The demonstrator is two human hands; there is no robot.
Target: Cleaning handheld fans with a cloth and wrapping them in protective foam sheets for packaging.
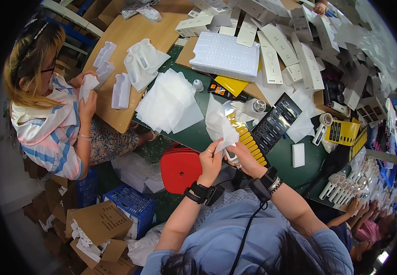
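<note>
In front of my body, my left hand (211,166) pinches a thin translucent white sheet (223,126), which stands up and folds over between the hands. My right hand (248,160) is closed around a small white handheld device (231,156). Only part of the device shows; my fingers and the sheet hide the rest. Just beyond my hands lies a yellow sticker sheet (249,142) with rows of strips. Beside it is a black sheet (276,121) with dark oval labels. Farther left, a loose stack of the same thin sheets (168,103) spreads over the green table.
White boxes (278,46) pile up at the far right, near a white plastic tray stack (226,55). White round-headed devices (338,185) stand in rows at right. A red stool (180,169) is by the table. At left, a co-worker (52,114) holds white material.
</note>
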